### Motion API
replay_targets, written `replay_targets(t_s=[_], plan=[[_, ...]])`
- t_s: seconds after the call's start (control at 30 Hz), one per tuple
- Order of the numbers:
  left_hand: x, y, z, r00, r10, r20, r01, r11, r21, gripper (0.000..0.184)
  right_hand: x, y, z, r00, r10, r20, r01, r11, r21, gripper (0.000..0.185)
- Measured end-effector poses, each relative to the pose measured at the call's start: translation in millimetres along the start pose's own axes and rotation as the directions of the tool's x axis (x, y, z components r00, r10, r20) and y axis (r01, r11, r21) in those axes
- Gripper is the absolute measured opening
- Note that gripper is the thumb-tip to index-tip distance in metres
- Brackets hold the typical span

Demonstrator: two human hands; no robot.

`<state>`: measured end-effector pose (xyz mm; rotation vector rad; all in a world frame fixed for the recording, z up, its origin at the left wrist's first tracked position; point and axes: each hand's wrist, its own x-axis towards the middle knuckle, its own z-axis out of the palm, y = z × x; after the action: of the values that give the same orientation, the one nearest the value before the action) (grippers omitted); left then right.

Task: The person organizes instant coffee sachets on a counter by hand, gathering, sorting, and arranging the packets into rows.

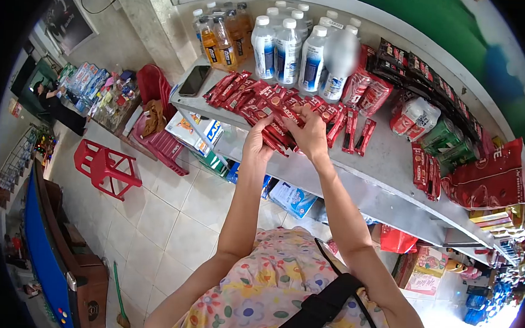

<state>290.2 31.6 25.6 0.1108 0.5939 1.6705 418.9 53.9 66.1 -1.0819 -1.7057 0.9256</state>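
My left hand (257, 142) is closed around a small stack of red Nescafé coffee sachets (277, 135) at the shelf's front edge. On the same stack, at its right side, my right hand (309, 132) has its fingers bent in a pinch. A heap of similar loose red sachets (233, 91) spreads over the grey shelf top (381, 155) behind and to both sides of my hands. A few single sachets (365, 137) lie apart, right of my right hand.
Behind the heap stand white-capped bottles (287, 52) and orange drink bottles (209, 42). A phone (195, 80) lies at the shelf's left end. To the right are black packets (421, 71), green cans (445, 135) and a large red bag (490, 179). A red stool (107, 168) stands on the tiled floor.
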Motion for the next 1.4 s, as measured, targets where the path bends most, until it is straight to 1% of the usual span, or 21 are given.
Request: replay_targets(t_s=[0.07, 0.1, 0.13, 0.2, 0.27, 0.33, 0.4, 0.47, 0.5, 0.63, 0.7, 0.73, 0.8, 0.87, 1.0, 1.07, 1.13, 1.2, 1.27, 1.33, 1.4], plan=[[2, -5, 2, 0.998, -0.039, -0.040, 0.038, 0.999, -0.010, 0.038, 0, 9, 0, 0.980, -0.133, -0.149, 0.138, 0.990, 0.026, 0.032], [4, -6, 2, 0.997, -0.040, -0.069, 0.039, 0.999, -0.020, 0.040, 2, 14, -4, 0.972, -0.137, -0.192, 0.137, 0.990, -0.013, 0.029], [5, -6, 3, 0.997, -0.037, -0.070, 0.036, 0.999, -0.024, 0.040, 6, 24, -7, 0.981, -0.025, -0.193, 0.039, 0.997, 0.070, 0.028], [5, -1, 3, 0.998, 0.000, -0.059, -0.003, 0.999, -0.045, 0.042, 18, 51, -13, 0.953, -0.122, -0.276, 0.123, 0.992, -0.016, 0.030], [12, 2, -5, 0.998, 0.057, -0.037, -0.060, 0.994, -0.091, 0.045, 19, 38, -28, 0.975, -0.022, -0.220, -0.024, 0.979, -0.204, 0.029], [4, 8, 4, 0.993, 0.063, -0.096, -0.074, 0.990, -0.118, 0.041, 23, 34, -28, 0.954, -0.158, -0.255, 0.068, 0.942, -0.327, 0.033], [5, 8, 0, 0.996, 0.076, -0.041, -0.082, 0.983, -0.163, 0.034, 36, 51, -25, 0.982, -0.138, -0.128, 0.090, 0.943, -0.321, 0.035], [-3, 12, 7, 0.995, 0.062, -0.073, -0.074, 0.981, -0.178, 0.032, 34, 19, -23, 0.989, 0.042, 0.141, 0.007, 0.944, -0.331, 0.037], [-3, 13, 5, 0.993, 0.070, -0.092, -0.084, 0.983, -0.162, 0.032, 32, 5, -18, 0.977, 0.084, 0.194, -0.015, 0.943, -0.334, 0.039], [-7, 18, -3, 0.995, 0.058, -0.075, -0.068, 0.990, -0.125, 0.033, 36, 33, -5, 0.977, -0.082, 0.195, 0.145, 0.931, -0.336, 0.039], [-7, 20, -4, 0.996, 0.064, -0.066, -0.071, 0.990, -0.122, 0.033, 27, 17, -2, 0.967, -0.231, 0.108, 0.254, 0.847, -0.467, 0.040], [-8, 20, -5, 0.996, 0.068, -0.061, -0.074, 0.990, -0.117, 0.033, 22, 0, -4, 0.980, -0.137, 0.145, 0.186, 0.890, -0.417, 0.040], [-8, 19, -1, 0.995, 0.068, -0.068, -0.074, 0.994, -0.083, 0.032, 12, -15, -5, 0.954, -0.114, 0.277, 0.169, 0.968, -0.184, 0.038], [-3, 16, 0, 0.998, 0.045, 0.039, -0.042, 0.996, -0.077, 0.032, 10, -2, -8, 0.932, -0.072, 0.355, 0.173, 0.950, -0.261, 0.031], [-6, 12, 15, 0.999, 0.012, 0.041, -0.012, 1.000, -0.019, 0.028, 4, 17, -26, 0.983, 0.025, 0.181, 0.016, 0.975, -0.220, 0.024], [-5, 11, 17, 0.996, -0.015, 0.089, 0.016, 1.000, -0.018, 0.029, 2, 27, -38, 0.999, 0.048, -0.004, -0.048, 0.999, 0.021, 0.025], [2, 4, 16, 0.999, 0.026, 0.048, -0.023, 0.998, -0.062, 0.039, -3, 28, -53, 0.992, 0.064, -0.111, -0.058, 0.997, 0.056, 0.028], [3, 1, 19, 0.999, -0.019, 0.045, 0.022, 0.996, -0.084, 0.044, -6, 30, -67, 0.955, 0.026, -0.296, -0.105, 0.962, -0.253, 0.031], [3, -4, 22, 1.000, 0.009, 0.018, -0.008, 0.999, -0.047, 0.042, -6, 46, -66, 0.927, 0.027, -0.373, -0.127, 0.961, -0.246, 0.035], [6, -7, 21, 0.999, -0.035, -0.016, 0.035, 0.999, -0.035, 0.038, -7, 49, -57, 0.935, 0.000, -0.354, -0.159, 0.894, -0.419, 0.036], [8, -9, 21, 0.999, -0.055, -0.003, 0.055, 0.999, -0.005, 0.036, -9, 37, -49, 0.968, 0.062, -0.242, -0.156, 0.907, -0.390, 0.033]])
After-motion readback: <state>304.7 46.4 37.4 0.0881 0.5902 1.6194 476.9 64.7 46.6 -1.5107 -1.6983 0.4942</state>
